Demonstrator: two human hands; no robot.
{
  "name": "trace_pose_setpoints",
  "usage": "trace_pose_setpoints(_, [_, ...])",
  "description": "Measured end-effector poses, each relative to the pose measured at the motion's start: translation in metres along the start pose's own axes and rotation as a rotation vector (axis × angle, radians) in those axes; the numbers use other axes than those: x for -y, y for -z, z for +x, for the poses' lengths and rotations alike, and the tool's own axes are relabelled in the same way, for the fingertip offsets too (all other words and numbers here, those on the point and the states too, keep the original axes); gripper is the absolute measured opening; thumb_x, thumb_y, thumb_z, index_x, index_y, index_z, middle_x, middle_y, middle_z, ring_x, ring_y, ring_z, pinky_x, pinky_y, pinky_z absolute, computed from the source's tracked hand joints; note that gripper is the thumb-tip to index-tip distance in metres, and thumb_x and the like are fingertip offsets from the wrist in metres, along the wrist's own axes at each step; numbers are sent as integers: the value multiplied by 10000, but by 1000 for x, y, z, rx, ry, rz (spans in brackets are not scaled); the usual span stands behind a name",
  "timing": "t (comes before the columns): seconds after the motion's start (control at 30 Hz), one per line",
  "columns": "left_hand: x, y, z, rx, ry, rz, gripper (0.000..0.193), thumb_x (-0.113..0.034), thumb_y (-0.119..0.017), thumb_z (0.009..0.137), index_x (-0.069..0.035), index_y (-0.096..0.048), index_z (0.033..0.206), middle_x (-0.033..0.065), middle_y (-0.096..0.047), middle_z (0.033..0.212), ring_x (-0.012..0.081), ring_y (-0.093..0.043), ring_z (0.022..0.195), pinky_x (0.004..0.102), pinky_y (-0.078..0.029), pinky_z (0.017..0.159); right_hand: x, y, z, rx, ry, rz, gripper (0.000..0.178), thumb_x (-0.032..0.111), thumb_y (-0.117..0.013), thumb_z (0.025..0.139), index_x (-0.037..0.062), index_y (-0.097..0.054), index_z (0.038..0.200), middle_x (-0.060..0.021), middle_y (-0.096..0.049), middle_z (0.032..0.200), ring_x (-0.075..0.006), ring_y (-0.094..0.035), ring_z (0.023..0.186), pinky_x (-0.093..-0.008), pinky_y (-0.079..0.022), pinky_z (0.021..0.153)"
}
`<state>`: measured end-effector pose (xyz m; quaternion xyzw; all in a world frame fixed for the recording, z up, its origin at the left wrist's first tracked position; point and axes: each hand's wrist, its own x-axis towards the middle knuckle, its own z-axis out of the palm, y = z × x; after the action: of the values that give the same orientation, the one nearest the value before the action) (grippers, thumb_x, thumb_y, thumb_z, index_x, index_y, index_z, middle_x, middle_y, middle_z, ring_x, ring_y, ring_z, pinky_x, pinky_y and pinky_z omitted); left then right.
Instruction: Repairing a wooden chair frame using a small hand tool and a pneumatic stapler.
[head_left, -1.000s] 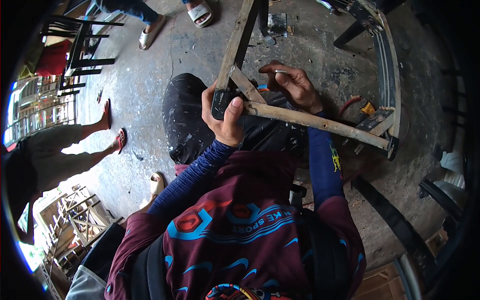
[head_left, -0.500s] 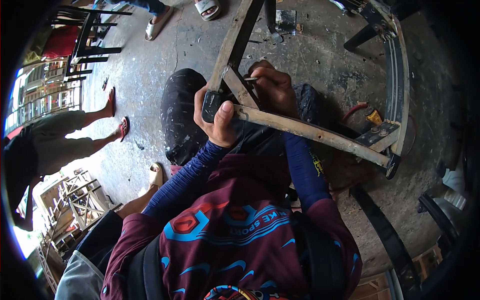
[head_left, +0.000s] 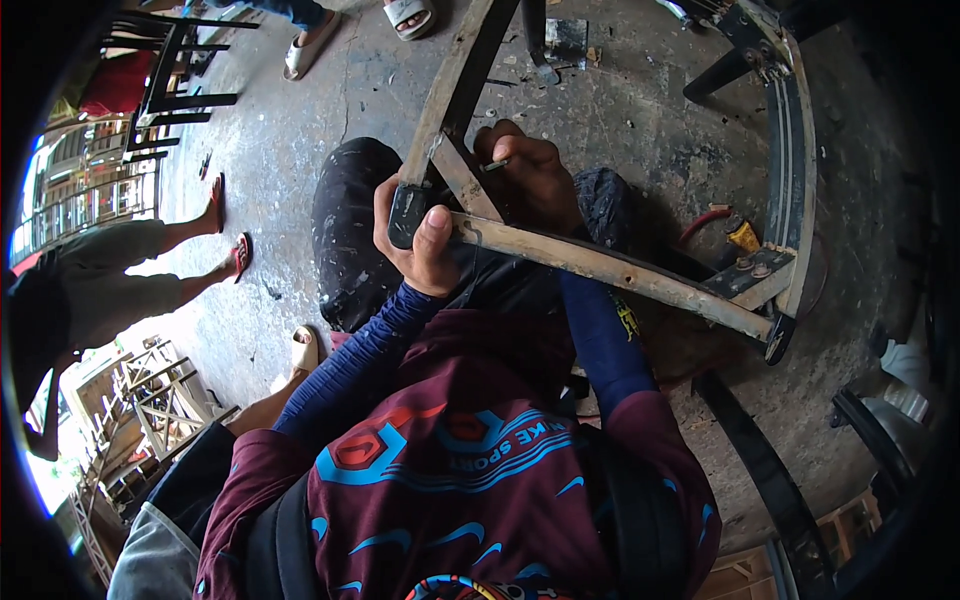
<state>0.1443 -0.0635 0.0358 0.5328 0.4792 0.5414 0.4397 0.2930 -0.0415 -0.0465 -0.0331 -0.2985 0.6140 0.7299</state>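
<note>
An upturned wooden chair frame (head_left: 610,268), bare wood on some faces and black on others, lies across my lap. My left hand (head_left: 425,258) is wrapped round its near left corner, thumb on top, beside the black leg end (head_left: 405,215). A short diagonal brace (head_left: 468,180) spans the inside of that corner. Just beyond the brace, my right hand (head_left: 537,180) is closed, pinching a small thin metal piece (head_left: 496,165). Its kind cannot be made out, and its far end is hidden by the hand and the frame.
A yellow-and-black tool (head_left: 744,236) with a red hose lies on the floor at right. Black curved slats (head_left: 765,470) are at the lower right. People in sandals stand at left and ahead. Stacked black chairs (head_left: 180,90) and wooden frames (head_left: 160,400) stand to the left.
The frame and both hands sit slightly further left in the picture. My right hand has turned a little, and the thin metal piece now points at a different angle. My left hand keeps its grip.
</note>
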Motion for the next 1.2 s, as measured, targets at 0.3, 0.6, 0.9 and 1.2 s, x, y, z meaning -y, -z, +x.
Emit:
trace_pose_setpoints(0.3, [-3,-1,0,-17,-22,57,737,-522,-689,772,66,-540,1191,76,-631,971,159,-586,855,270,-457,795,59,-14,21,180,-14,-820,98,-30,-709,878,-25,-722,975,-100,-695,944,-173,-671,851,-276,-535,747])
trace_pose_setpoints(0.6, [-2,1,2,-22,12,69,757,-514,-666,772,74,-511,1224,98,-639,991,171,-603,869,285,-474,792,79,-30,39,290,-75,-967,161,105,-705,920,-3,-676,805,-43,-624,688,-130,-547,594,-266,-404,540])
trace_pose_setpoints(0.9, [-3,1,5,-31,23,74,770,-520,-662,770,73,-505,1235,111,-648,1017,187,-621,904,302,-488,827,85,-36,42,148,-634,-761,286,190,-637,988,-1,-664,777,-55,-606,584,-109,-605,551,-260,-421,484])
trace_pose_setpoints(1.2, [-6,-1,2,-11,29,48,774,-522,-670,766,71,-506,1236,105,-642,1020,184,-614,905,298,-483,828,87,-39,35,20,-768,-493,314,284,-667,980,15,-699,821,-25,-593,577,-91,-541,499,-253,-388,464])
